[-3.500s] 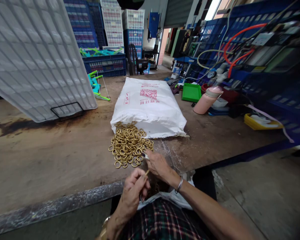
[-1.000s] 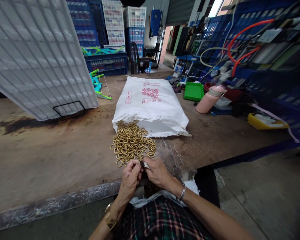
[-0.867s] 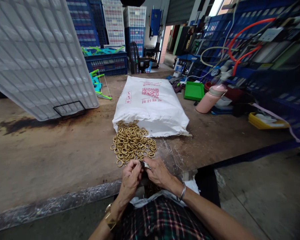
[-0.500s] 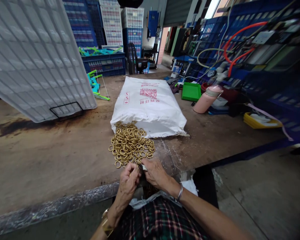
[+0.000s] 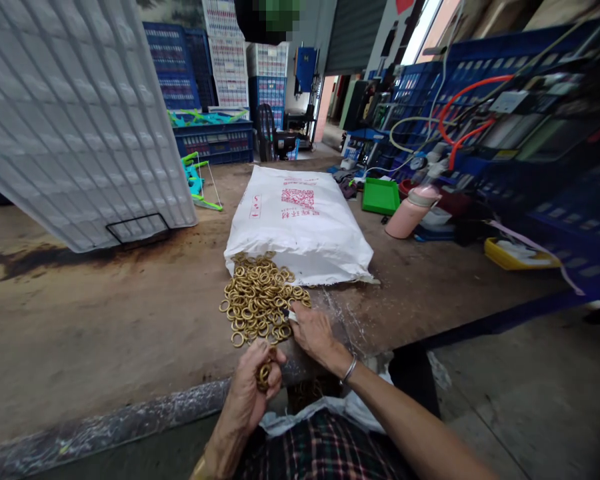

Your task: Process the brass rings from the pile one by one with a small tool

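Many brass rings (image 5: 260, 297) lie heaped on the brown table, spilling from the mouth of a white sack (image 5: 300, 220) with red print. My left hand (image 5: 260, 377), at the table's front edge just below the heap, is curled round several brass rings. At the heap's right side, my right hand (image 5: 313, 331) holds a small tool (image 5: 293, 315) with a pale body and dark tip. That tip touches or hovers over the rings; which one I cannot tell.
A pale ribbed crate (image 5: 90, 133) stands at the left. Toward the right are a green tray (image 5: 381, 196), a pink bottle (image 5: 411, 212) and a yellow tray (image 5: 520, 255). Below the table edge, white cloth (image 5: 300, 419) lies across my lap.
My hands have moved apart. The right one has gone up to the heap with the tool, while the left has turned, showing the rings in its fingers. The view has tilted up slightly.
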